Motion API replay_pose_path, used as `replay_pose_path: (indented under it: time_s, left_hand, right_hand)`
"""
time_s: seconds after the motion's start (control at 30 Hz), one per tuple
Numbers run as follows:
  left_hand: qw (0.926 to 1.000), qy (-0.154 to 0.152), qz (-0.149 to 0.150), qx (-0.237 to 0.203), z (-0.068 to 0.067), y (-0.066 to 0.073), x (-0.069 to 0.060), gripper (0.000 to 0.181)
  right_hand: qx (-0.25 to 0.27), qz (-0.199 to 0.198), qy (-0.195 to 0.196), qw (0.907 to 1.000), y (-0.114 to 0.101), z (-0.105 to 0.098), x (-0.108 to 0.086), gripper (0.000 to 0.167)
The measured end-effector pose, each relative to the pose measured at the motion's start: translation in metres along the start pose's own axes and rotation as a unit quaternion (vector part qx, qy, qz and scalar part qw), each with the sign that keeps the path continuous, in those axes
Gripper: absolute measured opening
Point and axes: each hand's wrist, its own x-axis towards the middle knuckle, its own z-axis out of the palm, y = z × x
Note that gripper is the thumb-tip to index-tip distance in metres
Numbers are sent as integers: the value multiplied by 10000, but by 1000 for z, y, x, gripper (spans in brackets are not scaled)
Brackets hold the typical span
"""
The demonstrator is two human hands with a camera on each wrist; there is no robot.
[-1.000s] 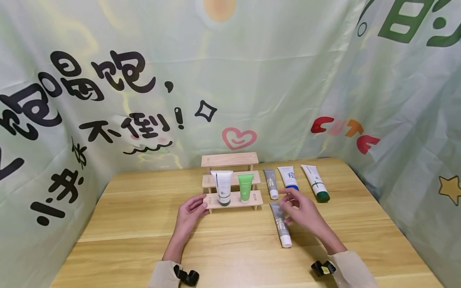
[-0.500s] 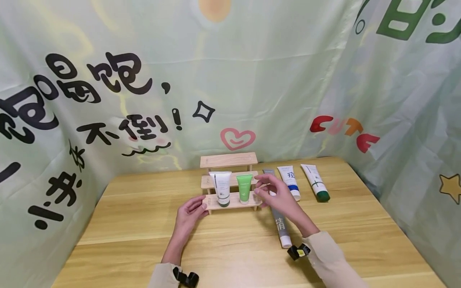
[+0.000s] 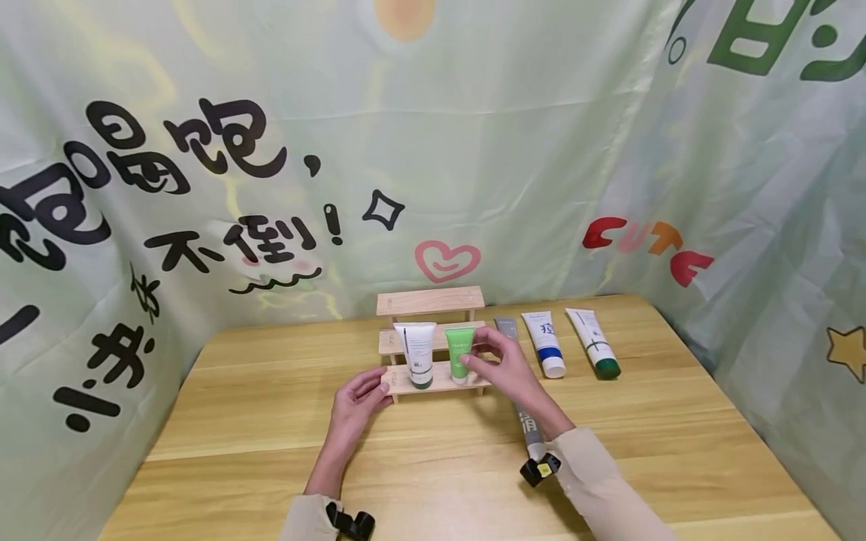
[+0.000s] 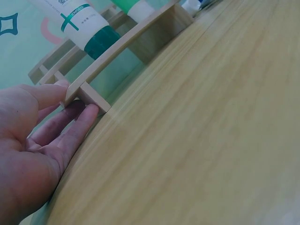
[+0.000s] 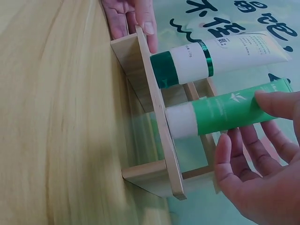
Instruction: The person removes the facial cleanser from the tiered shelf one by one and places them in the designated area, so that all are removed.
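Observation:
A three-step wooden display stand (image 3: 431,301) stands at the back of the table. My left hand (image 3: 355,398) grips the left end of its lowest step, thumb on top and fingers underneath, as the left wrist view shows. Upright on that step, cap down, are a white tube with a dark green cap (image 3: 418,353) and a small green tube with a white cap (image 5: 229,110). My right hand (image 3: 506,366) pinches the green tube from the right. Its thumb lies on the front and its fingers reach behind, partly hidden in the head view.
Right of the stand lie a grey tube (image 3: 504,326), a white-and-blue tube (image 3: 543,342) and a white tube with a green cap (image 3: 594,342). Another grey tube (image 3: 530,430) lies nearer, partly under my right forearm. A printed cloth (image 3: 541,188) hangs behind the table.
My right hand has moved left from above the grey tubes to the green tube and taken hold of it. My left hand has stayed at the stand.

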Motion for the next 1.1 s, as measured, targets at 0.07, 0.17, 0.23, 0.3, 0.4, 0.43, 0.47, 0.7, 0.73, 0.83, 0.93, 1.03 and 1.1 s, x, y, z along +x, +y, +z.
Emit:
replay_pose_path:
  time_s: [0.07,0.17,0.23,0.3,0.4,0.43,0.47,0.7,0.73,0.83,0.93,1.03,1.1]
  left_hand:
    - [10000,-4,0,-25,0,0,0,39]
    - [10000,-10,5,-36,-1,0,-1,39]
    - [10000,-4,9,13,-1,0,-1,39]
    - [10000,13,-9,31,-1,0,-2,39]
    - [10000,32,-36,56,-1,0,-1,39]
    - [10000,36,-45,43,-1,0,0,39]
    - [10000,39,-52,32,-1,0,0,39]
    - [10000,17,-23,45,0,0,0,39]
    - [10000,10,-2,50,0,-1,0,38]
    - [9999,-15,82,93,-1,-1,0,38]
    - [9999,-22,107,107,-1,-1,0,38]
    - [9999,-2,79,88,-1,0,0,38]
    - [9999,1,71,89,-1,0,0,37]
  right_hand:
    - [41,33,66,10000,0,1,0,30]
    - [126,87,114,9998,-2,0,-2,30]
    - [211,97,152,9996,-4,-1,-3,31]
    - [264,43,187,9995,-7,-2,-5,32]
    - [247,-125,230,9994,-12,-5,-6,33]
    - [232,-197,239,9993,-13,-6,-7,33]
    - [214,-257,255,9991,-15,-7,-8,34]
    - [2,-556,396,9977,-23,-15,-15,32]
    - [-18,-578,422,9974,-23,-16,-16,32]
    - [-108,-650,569,9962,-24,-22,-19,34]
    - [-222,-704,697,9948,-23,-29,-21,37]
    - [-346,-667,759,9943,-23,-35,-24,39]
    - [-427,-579,786,9943,-23,-38,-27,39]
